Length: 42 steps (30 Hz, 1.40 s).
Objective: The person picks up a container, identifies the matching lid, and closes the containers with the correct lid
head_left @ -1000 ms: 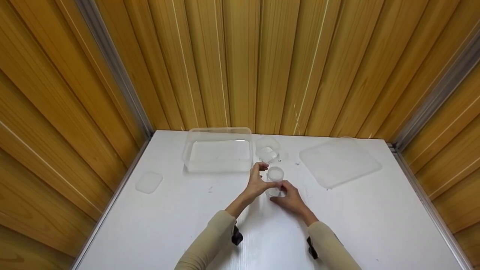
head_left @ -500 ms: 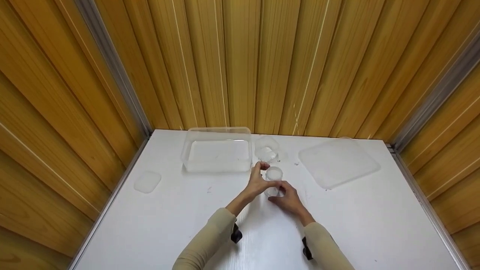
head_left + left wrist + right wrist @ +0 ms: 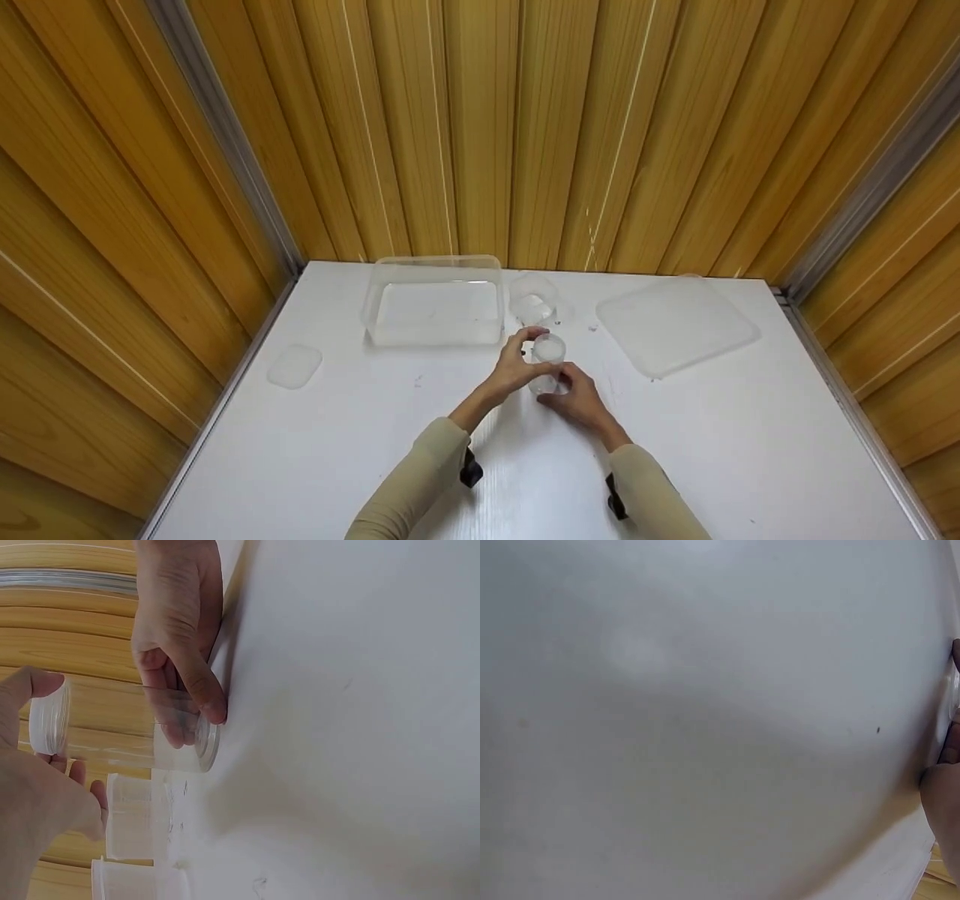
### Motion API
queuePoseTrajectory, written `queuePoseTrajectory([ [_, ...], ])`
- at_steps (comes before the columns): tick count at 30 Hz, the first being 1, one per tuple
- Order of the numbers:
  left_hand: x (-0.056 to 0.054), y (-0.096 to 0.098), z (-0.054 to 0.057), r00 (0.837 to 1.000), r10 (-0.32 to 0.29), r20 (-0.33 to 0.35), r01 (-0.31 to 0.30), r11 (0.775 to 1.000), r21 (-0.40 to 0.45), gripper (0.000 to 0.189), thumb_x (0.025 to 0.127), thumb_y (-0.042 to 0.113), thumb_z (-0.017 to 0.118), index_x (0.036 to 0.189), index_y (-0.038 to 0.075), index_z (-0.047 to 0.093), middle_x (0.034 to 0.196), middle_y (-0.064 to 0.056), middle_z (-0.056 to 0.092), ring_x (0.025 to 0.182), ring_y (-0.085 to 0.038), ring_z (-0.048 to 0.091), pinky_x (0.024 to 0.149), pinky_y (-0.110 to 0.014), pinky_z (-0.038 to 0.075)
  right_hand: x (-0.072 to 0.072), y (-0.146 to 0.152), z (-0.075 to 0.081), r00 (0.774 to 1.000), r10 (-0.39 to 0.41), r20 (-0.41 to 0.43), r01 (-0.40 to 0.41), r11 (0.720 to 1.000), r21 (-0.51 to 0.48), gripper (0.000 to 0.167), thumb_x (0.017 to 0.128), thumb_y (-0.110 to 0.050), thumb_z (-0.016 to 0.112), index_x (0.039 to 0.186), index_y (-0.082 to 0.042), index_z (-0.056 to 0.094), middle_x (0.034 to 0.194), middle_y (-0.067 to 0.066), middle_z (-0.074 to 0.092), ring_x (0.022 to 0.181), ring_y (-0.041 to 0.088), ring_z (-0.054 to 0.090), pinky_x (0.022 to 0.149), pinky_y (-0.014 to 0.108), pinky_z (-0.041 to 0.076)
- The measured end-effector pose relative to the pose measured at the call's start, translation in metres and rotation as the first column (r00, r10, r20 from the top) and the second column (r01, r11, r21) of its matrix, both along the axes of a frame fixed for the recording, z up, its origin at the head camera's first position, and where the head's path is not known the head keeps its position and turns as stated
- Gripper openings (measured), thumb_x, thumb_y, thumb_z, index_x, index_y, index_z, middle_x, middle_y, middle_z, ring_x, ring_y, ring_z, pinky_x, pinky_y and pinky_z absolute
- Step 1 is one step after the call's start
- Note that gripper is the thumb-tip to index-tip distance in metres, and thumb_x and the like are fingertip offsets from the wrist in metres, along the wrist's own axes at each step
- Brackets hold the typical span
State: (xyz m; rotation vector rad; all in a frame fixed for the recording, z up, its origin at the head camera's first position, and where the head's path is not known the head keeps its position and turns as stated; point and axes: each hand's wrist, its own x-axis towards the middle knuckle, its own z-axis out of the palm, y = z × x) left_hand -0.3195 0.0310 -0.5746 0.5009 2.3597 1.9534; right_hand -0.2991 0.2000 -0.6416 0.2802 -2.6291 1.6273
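Observation:
A clear cylindrical jar (image 3: 112, 720) stands upright on the white table, topped by a white ribbed lid (image 3: 49, 724). My left hand (image 3: 514, 369) curves round this lid, its thumb and fingers on opposite sides, as the left wrist view shows. Low on the jar, my right hand (image 3: 581, 397) grips the base between thumb and fingers. From above, the lid's round top shows between the hands, while the right fingers cover part of the jar's body. Only a bit of the right hand appears at the edge of the right wrist view.
Behind the left hand is a large clear rectangular box (image 3: 435, 335). A smaller clear faceted container (image 3: 532, 287) stands beside it. A large flat translucent lid (image 3: 679, 326) lies at right, a small one (image 3: 295, 366) at left. Wood-patterned panels (image 3: 480, 135) enclose the table (image 3: 712, 442).
The left hand's fingertips have come slightly to the right, further round the jar's lid. My right hand has kept its grip on the base, almost in the same place.

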Motion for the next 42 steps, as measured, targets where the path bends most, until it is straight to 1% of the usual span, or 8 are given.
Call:
queuePoseTrajectory([
  [8,0.001,0.000,-0.003,1.000,-0.018,0.002,0.018,1.000,0.007,0.061,0.080,0.006,0.080,0.138,0.007,0.061,0.139,-0.014,0.059,0.128,-0.028,0.050,0.105,-0.052,0.037,0.001,-0.001,0.000,1.000,0.006,0.017,-0.006,1.000,-0.011,0.053,0.079,-0.005,0.086,0.126,0.001,0.062,0.132,0.021,0.063,0.131,0.041,0.056,0.114,0.056,0.041],
  [16,0.002,0.000,0.001,1.000,0.015,0.017,-0.015,1.000,0.003,0.084,0.078,0.013,0.086,0.151,0.011,0.045,0.153,-0.014,0.047,0.142,-0.033,0.039,0.113,-0.051,0.033,-0.003,0.001,0.002,1.000,0.001,-0.020,-0.001,1.000,-0.002,0.044,0.077,-0.004,0.087,0.116,-0.002,0.066,0.123,0.016,0.066,0.123,0.035,0.060,0.110,0.051,0.046],
  [20,0.005,0.004,0.003,0.996,0.061,-0.071,-0.062,0.998,-0.012,0.078,0.075,0.013,0.090,0.140,0.001,0.049,0.140,-0.016,0.053,0.134,-0.038,0.044,0.107,-0.046,0.038,-0.003,0.001,0.003,0.999,-0.009,-0.048,0.009,1.000,0.012,0.042,0.076,-0.002,0.087,0.112,-0.002,0.066,0.119,0.015,0.067,0.118,0.033,0.062,0.106,0.049,0.049],
  [24,0.007,0.009,0.003,0.973,0.147,-0.180,-0.159,0.986,-0.054,0.073,0.068,0.014,0.094,0.126,-0.001,0.051,0.124,-0.017,0.054,0.120,-0.035,0.048,0.103,-0.039,0.040,-0.002,0.000,0.003,0.999,-0.012,-0.048,0.013,1.000,0.014,0.044,0.075,-0.001,0.087,0.114,0.000,0.066,0.120,0.017,0.067,0.120,0.035,0.061,0.107,0.050,0.048],
  [26,0.008,0.011,0.003,0.963,0.181,-0.198,-0.199,0.977,-0.072,0.073,0.065,0.015,0.095,0.121,0.001,0.051,0.118,-0.014,0.054,0.115,-0.031,0.049,0.102,-0.035,0.040,-0.001,-0.001,0.002,1.000,-0.015,-0.028,0.015,1.000,0.006,0.046,0.075,-0.001,0.087,0.115,0.001,0.065,0.121,0.018,0.067,0.122,0.036,0.061,0.109,0.052,0.047],
  [30,0.009,0.013,0.000,0.958,0.210,-0.195,-0.231,0.969,-0.092,0.072,0.064,0.018,0.097,0.117,0.003,0.051,0.112,-0.011,0.054,0.108,-0.026,0.051,0.096,-0.028,0.039,0.001,-0.002,-0.002,1.000,-0.017,-0.015,0.017,1.000,0.000,0.048,0.075,-0.001,0.087,0.116,0.003,0.063,0.122,0.020,0.067,0.123,0.038,0.061,0.110,0.054,0.046],
  [37,0.008,0.011,-0.003,0.953,0.199,-0.229,-0.224,0.970,-0.092,0.066,0.067,0.016,0.095,0.116,-0.001,0.054,0.111,-0.014,0.058,0.108,-0.030,0.054,0.096,-0.029,0.041,0.000,-0.001,-0.003,1.000,-0.015,-0.013,0.016,1.000,0.003,0.049,0.077,-0.003,0.086,0.121,0.001,0.064,0.126,0.019,0.066,0.127,0.039,0.059,0.112,0.054,0.044],
  [42,0.007,0.007,-0.002,0.966,0.146,-0.216,-0.168,0.982,-0.090,0.063,0.071,0.014,0.092,0.120,-0.002,0.055,0.117,-0.017,0.059,0.114,-0.031,0.055,0.102,-0.035,0.042,-0.001,-0.001,-0.001,1.000,-0.003,-0.014,0.003,1.000,-0.007,0.050,0.078,-0.004,0.086,0.123,0.000,0.065,0.127,0.019,0.065,0.127,0.039,0.059,0.113,0.054,0.044],
])
